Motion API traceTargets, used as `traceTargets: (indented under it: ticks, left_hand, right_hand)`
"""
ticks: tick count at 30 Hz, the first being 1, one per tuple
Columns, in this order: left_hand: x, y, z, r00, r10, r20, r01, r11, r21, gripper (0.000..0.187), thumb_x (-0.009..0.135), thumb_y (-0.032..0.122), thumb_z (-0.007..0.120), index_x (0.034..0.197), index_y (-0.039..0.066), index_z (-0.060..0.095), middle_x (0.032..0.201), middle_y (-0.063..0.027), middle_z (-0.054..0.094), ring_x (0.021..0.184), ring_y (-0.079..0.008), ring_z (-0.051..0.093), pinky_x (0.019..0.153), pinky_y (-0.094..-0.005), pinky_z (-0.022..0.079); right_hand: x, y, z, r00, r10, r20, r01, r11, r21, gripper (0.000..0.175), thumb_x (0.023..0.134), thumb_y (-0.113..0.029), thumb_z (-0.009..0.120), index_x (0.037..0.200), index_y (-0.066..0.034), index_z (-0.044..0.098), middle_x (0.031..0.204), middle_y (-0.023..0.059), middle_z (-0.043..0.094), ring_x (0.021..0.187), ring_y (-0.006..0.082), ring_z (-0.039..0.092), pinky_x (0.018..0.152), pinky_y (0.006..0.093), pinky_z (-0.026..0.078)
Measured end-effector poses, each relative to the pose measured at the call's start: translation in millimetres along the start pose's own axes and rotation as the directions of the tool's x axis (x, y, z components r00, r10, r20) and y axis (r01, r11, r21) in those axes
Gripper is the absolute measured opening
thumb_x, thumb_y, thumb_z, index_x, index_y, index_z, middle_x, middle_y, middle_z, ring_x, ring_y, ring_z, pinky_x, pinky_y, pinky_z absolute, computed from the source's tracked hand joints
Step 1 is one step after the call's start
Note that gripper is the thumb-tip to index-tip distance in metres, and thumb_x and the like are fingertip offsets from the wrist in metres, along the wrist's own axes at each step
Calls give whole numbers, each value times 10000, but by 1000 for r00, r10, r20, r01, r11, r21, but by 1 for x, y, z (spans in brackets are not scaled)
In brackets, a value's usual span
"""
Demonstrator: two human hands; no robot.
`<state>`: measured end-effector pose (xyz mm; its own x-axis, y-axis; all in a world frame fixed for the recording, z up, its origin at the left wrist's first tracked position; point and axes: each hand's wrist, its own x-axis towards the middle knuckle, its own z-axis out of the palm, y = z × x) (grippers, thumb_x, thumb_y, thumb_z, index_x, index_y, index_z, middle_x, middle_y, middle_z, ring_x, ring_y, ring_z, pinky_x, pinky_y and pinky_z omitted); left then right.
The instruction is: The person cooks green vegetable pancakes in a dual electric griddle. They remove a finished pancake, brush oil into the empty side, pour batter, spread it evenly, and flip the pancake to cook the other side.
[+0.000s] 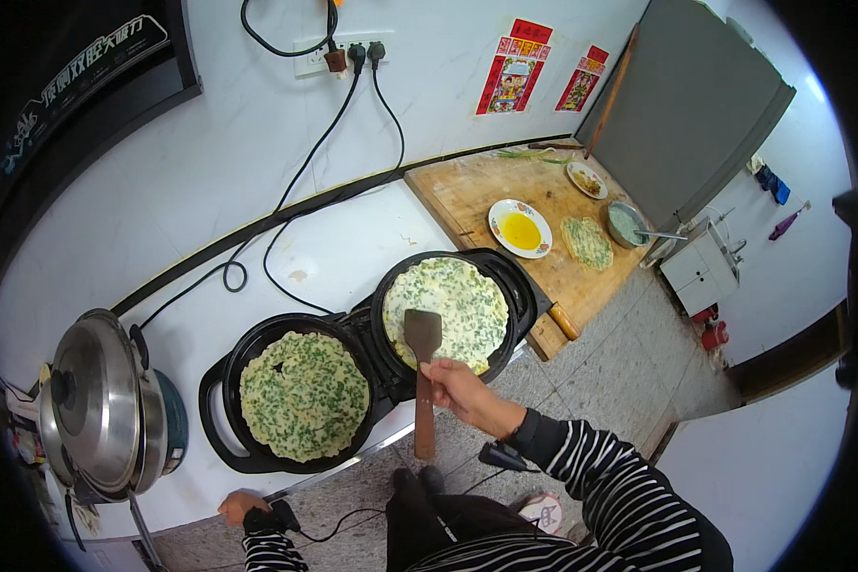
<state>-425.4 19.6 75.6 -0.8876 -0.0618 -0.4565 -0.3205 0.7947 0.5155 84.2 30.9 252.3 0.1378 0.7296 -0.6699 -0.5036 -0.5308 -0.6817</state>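
Observation:
My right hand [457, 390] holds a brown spatula [423, 339] by its handle, with the blade over the pale pancake [472, 307] flecked with green in the right pan. That pan is one half of an opened black electric griddle [225, 375]. A greener, more mottled pancake [304, 400] lies in the left half, with a small hole near its upper left. My left hand [242, 506] rests at the counter's front edge, below the griddle's handle; its fingers are partly hidden, and no held thing shows there.
Left stands a lidded steel pot [96, 407]. On the wooden board [457, 186] at right are a plate of yellow liquid [520, 230], a thin green-flecked pancake [588, 243], a bowl with a utensil [623, 223] and a small plate [586, 180]. Black power cords [307, 154] run behind the griddle.

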Motion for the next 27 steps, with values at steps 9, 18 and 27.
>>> traceTargets:
  ticks: [9, 18, 27]
  left_hand:
    - [71, -28, 23, 904, 200, 378, -427, 364, 828, 409, 1010, 397, 475, 1032, 81, 733, 1020, -68, 744, 898, -244, 706, 718, -418, 560]
    - [76, -29, 22, 698, 289, 655, -422, -573, 703, 336, 988, 338, 532, 998, 63, 726, 996, -84, 731, 900, -226, 690, 749, -390, 538]
    - [45, -17, 3, 635, 423, 646, -417, -517, 748, 311, 955, 339, 575, 933, 80, 746, 954, -70, 743, 882, -246, 705, 744, -387, 525]
  right_hand:
    - [26, 0, -23, 993, 59, 102, -44, 989, -139, 178, 989, -180, 672, 858, -102, 580, 654, -22, 515, 466, 72, 410, 413, 236, 287]
    - [-47, -13, -100, 986, 161, 40, -135, 917, -375, 155, 964, -228, 718, 997, -88, 659, 654, -50, 532, 481, 37, 422, 436, 218, 283]
    - [-3, -47, -96, 1000, -6, -2, 5, 939, -344, 171, 996, -240, 674, 945, -78, 686, 683, -32, 586, 480, 47, 421, 434, 225, 292]
